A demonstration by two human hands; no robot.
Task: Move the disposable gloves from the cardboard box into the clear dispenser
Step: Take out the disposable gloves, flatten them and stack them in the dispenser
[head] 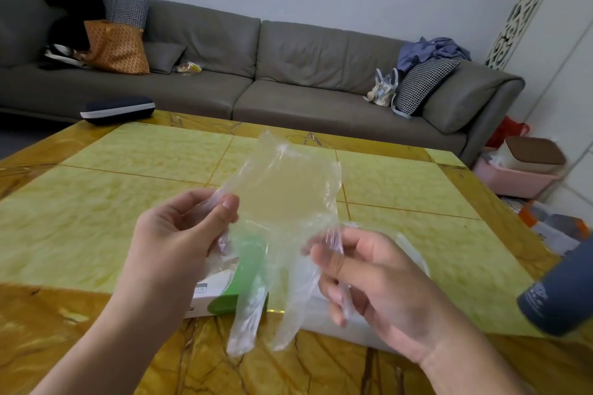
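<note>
Head view: your left hand (183,231) pinches 1 edge of a clear glove (282,212) and your right hand (369,282) pinches the other, holding it spread above the table (96,202). Below it lie the cardboard box (221,295) and, just beside it, the clear dispenser (333,314).

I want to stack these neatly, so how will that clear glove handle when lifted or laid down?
Likely floppy: the glove sags between the left hand and right hand, its fingers dangling limp. Probably very light and clingy, since the film looks thin and crinkled.
</note>
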